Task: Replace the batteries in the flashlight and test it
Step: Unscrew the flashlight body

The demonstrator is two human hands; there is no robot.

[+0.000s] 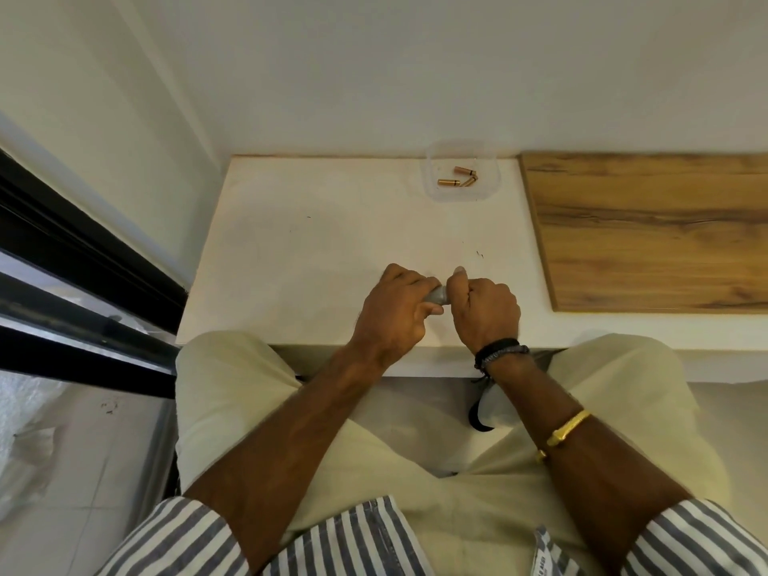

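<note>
Grey cylindrical flashlight (pixel 437 296); coppery batteries (pixel 464 172)

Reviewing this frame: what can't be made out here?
Head view, flashlight: left hand and right hand cover all but a grey sliver; opened or closed, unknown.
Head view, batteries in the clear container: too small; labels unreadable, fresh or used unclear.
Head view, black strap: upper end hidden behind the right wrist.

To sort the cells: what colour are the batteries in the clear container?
The batteries are copper-gold with black bands; head view shows them best.
</note>
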